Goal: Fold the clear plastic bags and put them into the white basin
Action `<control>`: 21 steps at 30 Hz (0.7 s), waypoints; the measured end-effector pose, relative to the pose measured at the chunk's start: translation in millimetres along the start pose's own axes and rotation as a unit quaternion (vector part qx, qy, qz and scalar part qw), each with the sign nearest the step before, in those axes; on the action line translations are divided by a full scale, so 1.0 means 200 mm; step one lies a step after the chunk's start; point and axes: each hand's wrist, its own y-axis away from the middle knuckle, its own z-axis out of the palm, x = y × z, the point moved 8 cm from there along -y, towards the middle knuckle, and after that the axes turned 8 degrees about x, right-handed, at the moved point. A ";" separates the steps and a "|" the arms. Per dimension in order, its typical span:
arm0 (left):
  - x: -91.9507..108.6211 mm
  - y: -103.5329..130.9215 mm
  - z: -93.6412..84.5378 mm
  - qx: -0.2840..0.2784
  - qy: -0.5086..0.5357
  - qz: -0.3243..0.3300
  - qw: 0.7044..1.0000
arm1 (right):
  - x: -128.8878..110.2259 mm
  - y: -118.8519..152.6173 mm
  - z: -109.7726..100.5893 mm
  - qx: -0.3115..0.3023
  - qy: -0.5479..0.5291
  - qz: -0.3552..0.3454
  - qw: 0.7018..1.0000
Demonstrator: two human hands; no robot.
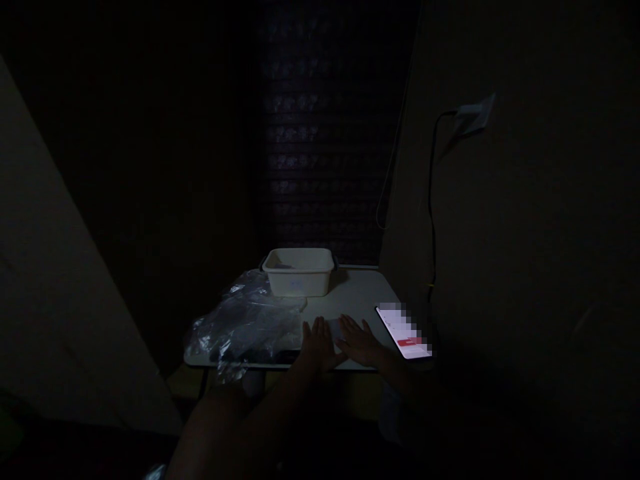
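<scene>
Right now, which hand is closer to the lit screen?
Right. The right hand is just left of the lit screen; the left hand is farther left, toward the clear plastic.

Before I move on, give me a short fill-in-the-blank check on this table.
1. Of near and far, the white bin stands toward the ____ end of the table.
2. The clear plastic lies to the ____ of the left hand.
3. The device with the lit screen lies to the ____ of the right hand.
4. Both palms face ____.

Missing words: far; left; right; down.
</scene>
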 end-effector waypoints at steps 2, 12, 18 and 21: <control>0.00 0.00 0.00 0.004 -0.003 0.004 1.000 | -0.01 0.00 0.00 -0.001 -0.003 -0.001 1.000; -0.06 -0.03 -0.05 -0.002 0.014 0.027 1.000 | 0.04 -0.02 -0.05 0.030 -0.027 -0.019 0.999; -0.05 0.01 -0.15 0.001 0.021 0.134 0.991 | -0.04 0.04 -0.20 0.131 0.038 -0.128 0.982; -0.04 0.03 -0.15 0.019 0.019 0.141 0.990 | -0.11 0.04 -0.19 0.138 0.088 -0.165 0.973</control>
